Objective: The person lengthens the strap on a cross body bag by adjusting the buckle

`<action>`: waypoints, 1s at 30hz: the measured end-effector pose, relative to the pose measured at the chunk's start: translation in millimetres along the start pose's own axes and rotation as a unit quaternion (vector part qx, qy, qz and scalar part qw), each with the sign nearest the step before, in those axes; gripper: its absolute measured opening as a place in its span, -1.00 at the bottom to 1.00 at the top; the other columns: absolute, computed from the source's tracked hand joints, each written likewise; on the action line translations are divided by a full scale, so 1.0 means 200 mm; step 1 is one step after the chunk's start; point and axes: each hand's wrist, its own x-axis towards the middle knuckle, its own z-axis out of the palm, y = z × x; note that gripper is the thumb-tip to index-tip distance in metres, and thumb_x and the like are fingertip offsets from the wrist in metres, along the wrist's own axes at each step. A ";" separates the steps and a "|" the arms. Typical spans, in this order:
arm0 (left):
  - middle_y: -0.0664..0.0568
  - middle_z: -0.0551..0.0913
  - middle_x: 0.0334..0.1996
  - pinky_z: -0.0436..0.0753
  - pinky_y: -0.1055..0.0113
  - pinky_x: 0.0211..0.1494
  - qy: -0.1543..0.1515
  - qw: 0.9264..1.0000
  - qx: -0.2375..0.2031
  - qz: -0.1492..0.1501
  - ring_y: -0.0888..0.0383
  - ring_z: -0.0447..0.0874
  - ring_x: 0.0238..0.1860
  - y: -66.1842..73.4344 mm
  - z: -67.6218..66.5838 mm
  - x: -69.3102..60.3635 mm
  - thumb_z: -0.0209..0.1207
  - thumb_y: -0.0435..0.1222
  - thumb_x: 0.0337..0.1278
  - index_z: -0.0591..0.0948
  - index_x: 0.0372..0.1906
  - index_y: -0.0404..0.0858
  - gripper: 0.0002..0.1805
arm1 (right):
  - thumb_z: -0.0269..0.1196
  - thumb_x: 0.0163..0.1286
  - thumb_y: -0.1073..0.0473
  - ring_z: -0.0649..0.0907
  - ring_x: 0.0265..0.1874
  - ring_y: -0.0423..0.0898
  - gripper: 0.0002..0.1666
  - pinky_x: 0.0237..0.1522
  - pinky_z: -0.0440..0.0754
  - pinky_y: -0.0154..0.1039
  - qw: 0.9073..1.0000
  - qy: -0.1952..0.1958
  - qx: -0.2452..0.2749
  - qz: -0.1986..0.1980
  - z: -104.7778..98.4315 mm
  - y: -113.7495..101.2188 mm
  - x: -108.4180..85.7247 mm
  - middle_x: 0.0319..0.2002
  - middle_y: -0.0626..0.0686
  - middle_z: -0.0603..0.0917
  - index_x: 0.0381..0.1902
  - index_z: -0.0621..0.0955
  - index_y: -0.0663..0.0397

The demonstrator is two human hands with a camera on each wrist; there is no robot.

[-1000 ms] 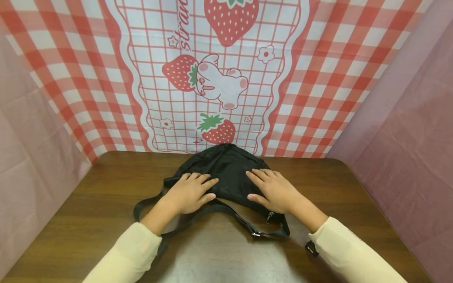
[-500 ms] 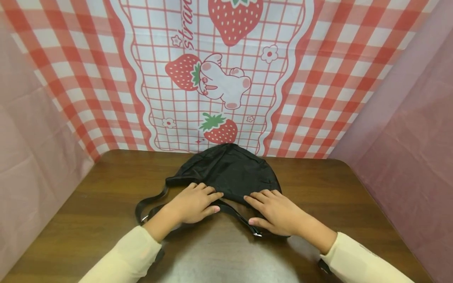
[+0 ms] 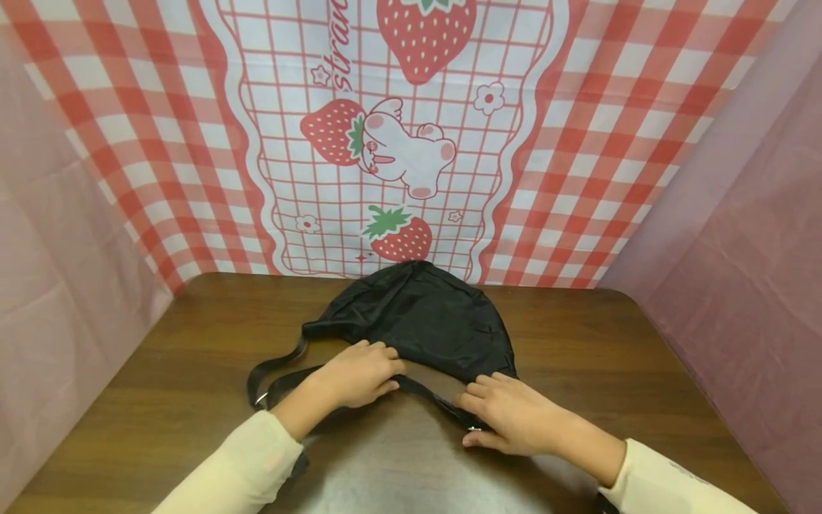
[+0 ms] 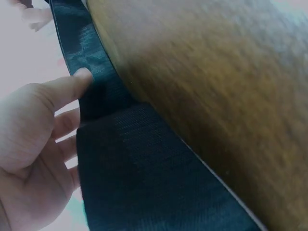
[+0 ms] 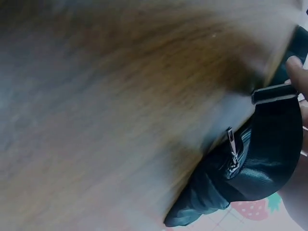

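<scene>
A black fabric bag [image 3: 437, 321] lies on the table, its curved side against the back cloth. Its black strap [image 3: 420, 389] runs along the near side. My left hand [image 3: 356, 375] pinches this strap; the left wrist view has the thumb of that hand [image 4: 36, 139] on the strap [image 4: 139, 168], fingers behind. Near a metal buckle [image 3: 474, 428], my right hand [image 3: 514, 414] holds the strap's right part. In the right wrist view, the thumb of that hand [image 5: 298, 79] lies on the strap above the buckle [image 5: 274, 95], with a zipper pull [image 5: 232, 142] lower down.
The brown wooden table [image 3: 193, 371] extends on both sides of the bag. A red-and-white strawberry cloth [image 3: 411, 143] hangs behind it, with pink cloths [image 3: 738, 250] at the sides. A strap loop [image 3: 257, 375] lies left; something dark shows beside the right sleeve [image 3: 668, 478].
Both hands have slid off the bag's body toward the near side, the right one farther and a little to the right. Their fingers have curled round the strap.
</scene>
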 end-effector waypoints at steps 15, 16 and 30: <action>0.09 0.74 -0.13 0.69 0.10 0.01 0.010 0.999 -0.028 -0.011 0.07 0.74 -0.05 -0.06 0.00 -0.02 0.30 -0.34 0.34 0.74 0.03 -0.11 -0.78 | 0.37 0.42 0.16 0.64 -0.26 -0.29 -0.78 -0.24 0.65 -0.32 0.993 0.057 0.102 0.031 -0.06 0.10 0.03 -0.23 -0.15 0.71 -0.02 0.73 0.04; 0.08 0.74 -0.12 0.69 0.10 0.02 0.010 0.999 -0.034 -0.015 0.07 0.74 -0.05 -0.07 0.00 -0.02 0.31 -0.35 0.33 0.74 0.02 -0.12 -0.78 | 0.36 0.42 0.19 0.65 -0.25 -0.29 -0.79 -0.23 0.66 -0.31 0.992 0.061 0.106 0.033 -0.07 0.12 0.03 -0.23 -0.15 0.71 -0.01 0.74 0.04; 0.01 0.75 -0.04 0.68 0.17 0.06 0.028 0.997 -0.059 -0.050 0.08 0.73 0.01 -0.13 -0.03 -0.03 0.34 -0.33 0.30 0.72 0.05 -0.19 -0.75 | 0.30 0.44 0.36 0.68 -0.24 -0.28 -0.77 -0.24 0.66 -0.29 0.967 0.110 0.212 0.086 -0.11 0.27 0.07 -0.14 -0.10 0.76 0.00 0.76 0.07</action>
